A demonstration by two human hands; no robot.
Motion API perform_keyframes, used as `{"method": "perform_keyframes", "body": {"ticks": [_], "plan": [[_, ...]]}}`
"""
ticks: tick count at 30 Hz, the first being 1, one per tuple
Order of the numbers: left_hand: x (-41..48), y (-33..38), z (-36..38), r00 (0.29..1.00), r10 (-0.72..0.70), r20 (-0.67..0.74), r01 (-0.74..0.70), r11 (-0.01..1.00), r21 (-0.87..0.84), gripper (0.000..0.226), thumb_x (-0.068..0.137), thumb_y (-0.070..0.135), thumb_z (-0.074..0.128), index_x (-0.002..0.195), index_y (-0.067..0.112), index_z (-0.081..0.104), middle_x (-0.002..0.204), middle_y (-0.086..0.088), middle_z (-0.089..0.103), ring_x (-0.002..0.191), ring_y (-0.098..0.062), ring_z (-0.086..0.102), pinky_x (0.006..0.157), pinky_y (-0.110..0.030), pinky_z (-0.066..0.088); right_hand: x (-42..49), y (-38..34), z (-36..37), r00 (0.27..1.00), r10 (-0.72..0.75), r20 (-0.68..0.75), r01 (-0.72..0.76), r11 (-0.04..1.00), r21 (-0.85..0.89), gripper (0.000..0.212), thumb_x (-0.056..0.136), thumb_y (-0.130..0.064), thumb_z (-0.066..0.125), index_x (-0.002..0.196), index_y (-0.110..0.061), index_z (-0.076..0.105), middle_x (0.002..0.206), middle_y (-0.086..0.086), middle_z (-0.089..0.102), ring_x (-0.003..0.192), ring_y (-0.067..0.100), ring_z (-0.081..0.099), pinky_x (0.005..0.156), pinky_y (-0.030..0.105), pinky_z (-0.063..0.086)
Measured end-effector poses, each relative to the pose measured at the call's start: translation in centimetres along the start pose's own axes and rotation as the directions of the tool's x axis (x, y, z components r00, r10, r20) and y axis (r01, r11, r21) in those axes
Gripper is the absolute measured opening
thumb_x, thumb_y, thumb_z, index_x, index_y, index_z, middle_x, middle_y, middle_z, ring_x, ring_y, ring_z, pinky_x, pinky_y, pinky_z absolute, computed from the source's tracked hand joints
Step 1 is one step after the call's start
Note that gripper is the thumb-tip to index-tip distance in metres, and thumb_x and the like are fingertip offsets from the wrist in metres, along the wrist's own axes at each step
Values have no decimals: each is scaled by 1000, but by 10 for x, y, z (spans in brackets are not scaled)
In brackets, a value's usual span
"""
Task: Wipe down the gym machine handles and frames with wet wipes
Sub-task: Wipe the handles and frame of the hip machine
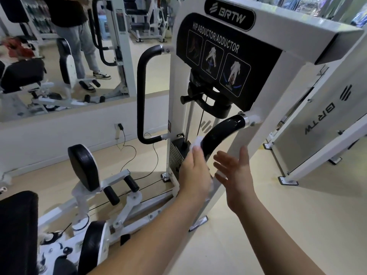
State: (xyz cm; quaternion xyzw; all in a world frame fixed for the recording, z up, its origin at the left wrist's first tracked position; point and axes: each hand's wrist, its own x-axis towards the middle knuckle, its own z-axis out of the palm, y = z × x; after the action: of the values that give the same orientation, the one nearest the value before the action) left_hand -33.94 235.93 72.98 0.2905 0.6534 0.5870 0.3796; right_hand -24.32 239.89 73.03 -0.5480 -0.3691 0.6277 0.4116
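Room: a gym with a pale floor (258,225), white-framed machines and a wall mirror (59,56) at ten o'clock.
Nearest: black seat pads (17,225) of the hip machine at seven o'clock, cut off by the picture's edge.
Left hand: the left hand (193,171), just below centre, curls around a wet wipe (195,142) and presses it on the lower bend of the right handle (220,133); most of the wipe is hidden under the fingers.
Right hand: the right hand (235,173), at four o'clock from centre, is spread, palm inward, holding nothing and apart from the handle.
Frame: the white machine frame (264,100) runs up to one o'clock, carrying the exercise placard (218,62).
Far handle: the left handle (142,92) at eleven o'clock stands untouched by either hand.
Progress: my guess is early to mid; the near handle's upper stretch looks glossy, perhaps damp, while the far handle and frame likely remain.
Unclear: the handle's lower end sits behind the left hand; whether any surface is truly clean cannot be told.
Farthest: a person's legs show reflected in the mirror.
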Motion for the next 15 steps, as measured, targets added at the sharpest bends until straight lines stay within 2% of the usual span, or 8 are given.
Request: {"method": "perform_keyframes", "body": {"ticks": [3,4,6,8,10,12,14,15], "plan": [[-5,10,12,995,98,-9,-98,995,-36,37,111,44,27,128,30,57,103,26,58,102,5,54,81,-7,36,1,4,0,997,42,-64,-46,997,-64,61,106,-58,34,110,-12,75,108,6,78,110,26,69,102,49,53],[-9,3,13,997,68,-39,-69,997,-36,37,111,43,28,128,26,57,105,23,58,102,3,54,81,-8,37,0,4,0,997,44,-68,-50,995,-90,53,107,-50,38,108,-11,74,106,7,78,108,27,70,99,48,55],[-11,-25,12,988,-108,-109,103,993,-50,37,111,41,29,122,22,59,103,11,62,100,-8,58,79,-18,41,-1,4,-1,997,44,-70,-53,990,-129,42,106,-40,44,104,-10,74,107,11,77,106,28,70,93,46,57],[-10,-35,8,957,-246,-151,247,969,-16,45,111,45,27,133,22,59,121,-1,64,112,-22,58,91,-30,45,-1,6,-4,996,50,-73,-59,988,-139,38,105,-35,46,100,-9,74,109,14,76,106,30,70,94,48,56],[-4,-19,9,970,-201,-138,194,979,-59,47,111,45,26,140,27,58,135,-1,63,123,-21,58,103,-36,46,-2,7,-7,996,40,-75,-51,988,-147,37,104,-33,46,99,-9,74,106,14,76,105,30,70,97,51,56],[-3,10,13,996,14,-88,-16,1000,-21,44,111,43,26,128,26,64,113,5,69,106,-11,62,90,-26,49,-2,8,-8,995,54,-80,-65,989,-135,38,103,-34,47,102,-9,74,104,12,77,105,30,70,99,52,56],[-7,22,13,980,182,-77,-177,982,60,39,111,41,31,97,20,61,80,9,58,76,-2,56,67,-14,42,-3,12,-8,996,64,-69,-72,989,-126,39,103,-36,46,106,-9,74,104,11,77,105,31,71,98,52,56],[-9,15,11,973,215,-88,-207,974,92,36,111,38,33,88,21,56,73,10,52,69,-2,53,61,-11,38,-3,13,-7,995,71,-65,-78,990,-115,39,103,-36,46,106,-9,74,104,11,77,103,31,71,97,52,56]]}}
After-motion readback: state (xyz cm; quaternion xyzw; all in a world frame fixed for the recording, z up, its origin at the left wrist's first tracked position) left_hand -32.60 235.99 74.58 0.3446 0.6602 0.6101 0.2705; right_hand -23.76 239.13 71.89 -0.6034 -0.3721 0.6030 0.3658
